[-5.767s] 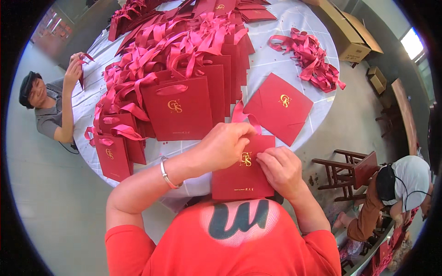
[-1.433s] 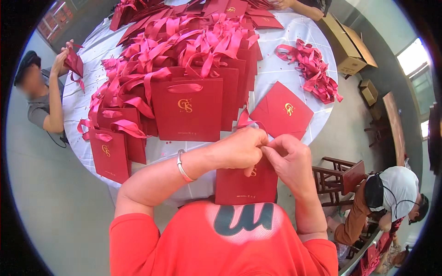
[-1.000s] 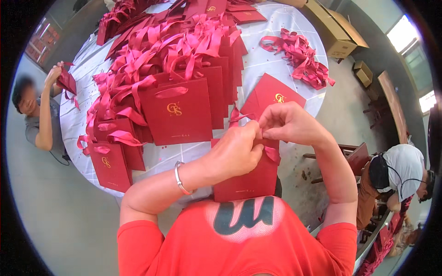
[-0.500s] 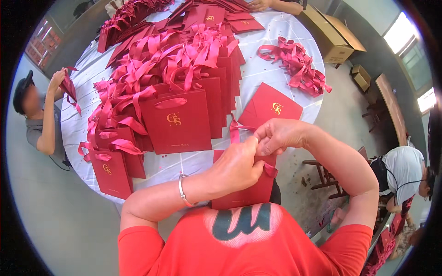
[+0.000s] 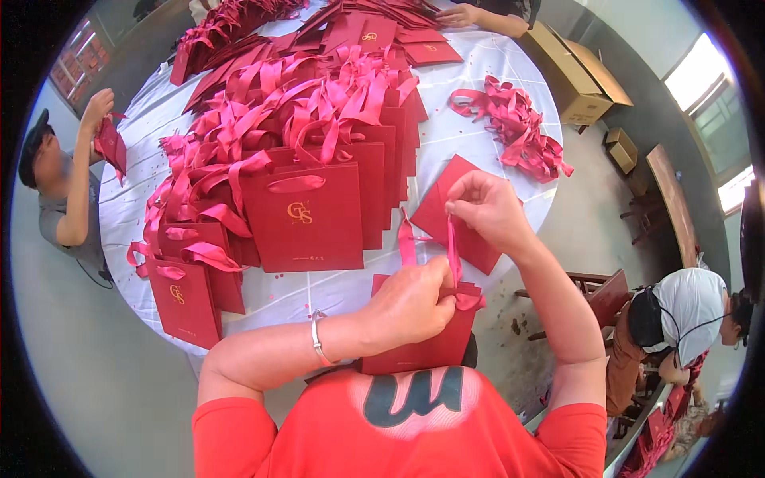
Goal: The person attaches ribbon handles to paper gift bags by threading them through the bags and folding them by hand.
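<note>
Pink ribbon, right hand now higher

Looks like smooth, matt paper on the red bag at six o'clock, strung with satiny, glossy ribbon. Gleams like polished metal on the bracelet at seven. Appears as creased fabric over the desk at one, dull cardboard in the carton at two, smooth wood on the stool past three.
</note>
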`<state>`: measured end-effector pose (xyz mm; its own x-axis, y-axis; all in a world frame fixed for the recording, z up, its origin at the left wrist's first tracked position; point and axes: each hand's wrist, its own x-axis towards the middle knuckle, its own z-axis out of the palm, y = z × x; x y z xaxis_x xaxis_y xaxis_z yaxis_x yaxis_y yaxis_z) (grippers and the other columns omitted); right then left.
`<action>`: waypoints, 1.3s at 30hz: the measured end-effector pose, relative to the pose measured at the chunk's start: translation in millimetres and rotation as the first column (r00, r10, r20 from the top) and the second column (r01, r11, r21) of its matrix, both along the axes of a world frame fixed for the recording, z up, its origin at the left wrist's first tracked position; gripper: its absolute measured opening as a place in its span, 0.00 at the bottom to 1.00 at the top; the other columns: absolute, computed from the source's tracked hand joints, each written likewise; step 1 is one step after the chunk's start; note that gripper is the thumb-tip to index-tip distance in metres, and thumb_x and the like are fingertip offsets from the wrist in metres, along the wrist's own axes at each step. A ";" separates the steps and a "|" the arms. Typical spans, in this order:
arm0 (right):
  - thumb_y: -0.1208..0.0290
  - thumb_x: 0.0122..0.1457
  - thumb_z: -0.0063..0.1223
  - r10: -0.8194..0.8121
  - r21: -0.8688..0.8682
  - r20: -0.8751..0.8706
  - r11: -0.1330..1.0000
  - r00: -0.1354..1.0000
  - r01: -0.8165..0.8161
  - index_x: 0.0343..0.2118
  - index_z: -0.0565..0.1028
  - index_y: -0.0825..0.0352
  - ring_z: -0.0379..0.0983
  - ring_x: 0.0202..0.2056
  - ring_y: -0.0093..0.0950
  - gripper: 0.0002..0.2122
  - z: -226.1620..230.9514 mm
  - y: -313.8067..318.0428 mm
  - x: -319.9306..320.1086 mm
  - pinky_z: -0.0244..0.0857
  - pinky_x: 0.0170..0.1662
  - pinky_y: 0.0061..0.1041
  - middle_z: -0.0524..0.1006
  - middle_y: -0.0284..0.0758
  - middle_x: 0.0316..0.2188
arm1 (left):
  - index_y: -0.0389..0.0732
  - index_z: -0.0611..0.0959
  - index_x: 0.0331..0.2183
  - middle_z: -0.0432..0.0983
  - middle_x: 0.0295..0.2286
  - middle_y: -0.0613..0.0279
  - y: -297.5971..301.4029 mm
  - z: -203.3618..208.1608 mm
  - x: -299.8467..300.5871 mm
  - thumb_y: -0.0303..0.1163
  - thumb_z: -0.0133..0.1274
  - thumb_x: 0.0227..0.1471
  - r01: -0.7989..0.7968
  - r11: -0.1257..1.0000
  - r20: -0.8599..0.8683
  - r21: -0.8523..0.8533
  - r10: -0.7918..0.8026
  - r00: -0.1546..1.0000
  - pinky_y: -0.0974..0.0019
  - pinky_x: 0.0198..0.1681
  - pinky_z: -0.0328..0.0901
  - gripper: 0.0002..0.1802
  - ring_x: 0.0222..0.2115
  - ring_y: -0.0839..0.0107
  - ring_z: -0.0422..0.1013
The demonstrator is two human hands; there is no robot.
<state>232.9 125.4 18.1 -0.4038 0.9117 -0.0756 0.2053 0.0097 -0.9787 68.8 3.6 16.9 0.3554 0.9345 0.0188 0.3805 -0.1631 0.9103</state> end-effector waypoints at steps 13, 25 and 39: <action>0.73 0.54 0.59 0.156 0.298 0.365 0.914 0.918 -0.274 0.35 0.79 0.71 0.75 0.29 0.27 0.08 -2.4 -13.0 -21.8 0.69 0.35 0.27 0.77 0.37 0.26 | 0.33 0.76 0.31 0.77 0.25 0.41 2.7 -13.7 1.9 0.27 0.53 0.50 0.015 1.000 -0.163 -0.003 -0.015 0.986 0.48 0.32 0.67 0.08 0.30 0.44 0.75; 0.78 0.49 0.61 0.301 0.285 0.518 0.822 0.801 -0.493 0.34 0.78 0.72 0.74 0.26 0.23 0.09 -1.5 -13.6 -26.0 0.69 0.31 0.23 0.77 0.35 0.24 | 0.33 0.75 0.31 0.76 0.26 0.41 1.2 -16.4 1.4 0.28 0.53 0.51 0.030 0.999 -0.186 0.030 -0.024 0.982 0.46 0.34 0.67 0.08 0.31 0.42 0.74; 0.77 0.56 0.61 -0.069 -0.140 0.159 0.986 0.985 0.091 0.33 0.78 0.70 0.72 0.23 0.15 0.05 -3.1 11.0 7.7 0.68 0.27 0.15 0.78 0.29 0.24 | 0.32 0.77 0.33 0.77 0.28 0.40 5.5 -13.4 -2.6 0.29 0.54 0.52 0.043 0.998 -0.147 -0.045 -0.050 0.988 0.48 0.35 0.68 0.09 0.33 0.43 0.75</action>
